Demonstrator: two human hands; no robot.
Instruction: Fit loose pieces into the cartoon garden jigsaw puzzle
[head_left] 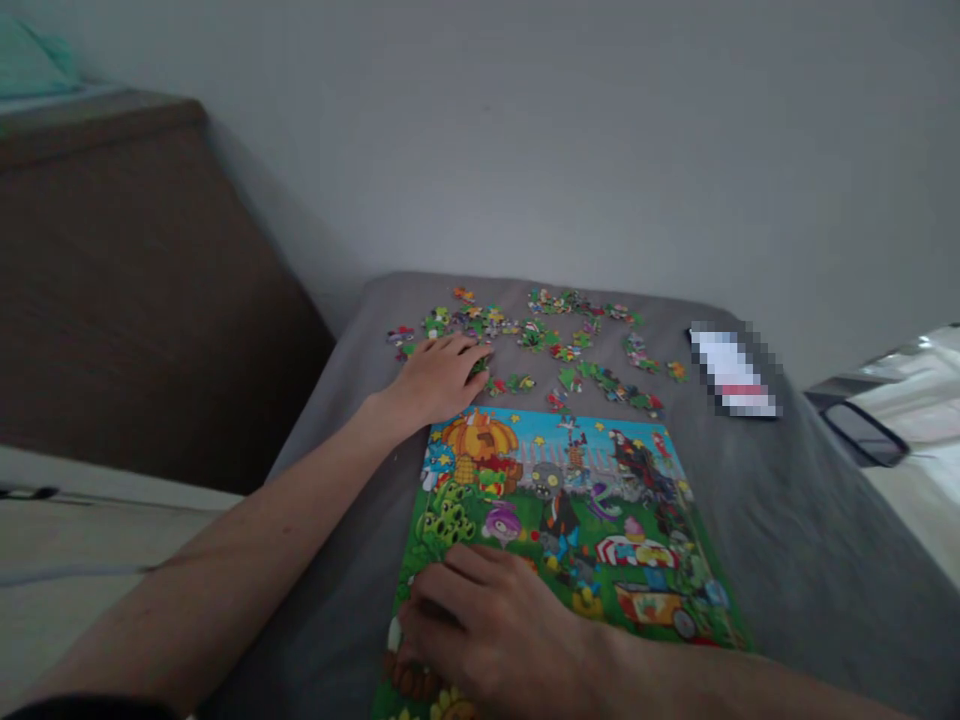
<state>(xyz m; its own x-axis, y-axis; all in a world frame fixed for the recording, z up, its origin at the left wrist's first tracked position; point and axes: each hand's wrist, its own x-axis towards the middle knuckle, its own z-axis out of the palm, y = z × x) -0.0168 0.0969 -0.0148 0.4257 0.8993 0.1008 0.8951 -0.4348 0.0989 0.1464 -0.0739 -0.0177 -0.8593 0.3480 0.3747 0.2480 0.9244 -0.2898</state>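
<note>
A colourful cartoon jigsaw picture (555,440) lies flat in front of me, with a pumpkin, green plants and zombie figures on it. My left hand (442,380) rests palm down just beyond its top left corner, fingers spread among loose puzzle pieces (532,335). Some pieces under that hand are partly hidden. Over the lower left part of the picture is my right hand (502,620), its fingers bent and drawn together. Whatever is between its fingertips is hidden.
Grey cloth (337,370) covers the surface under the picture. To the right lies a phone (731,370) with a blurred screen. A dark brown wooden piece of furniture (135,260) stands at left, and a pale wall (525,150) rises behind. A dark-rimmed object (866,432) is at far right.
</note>
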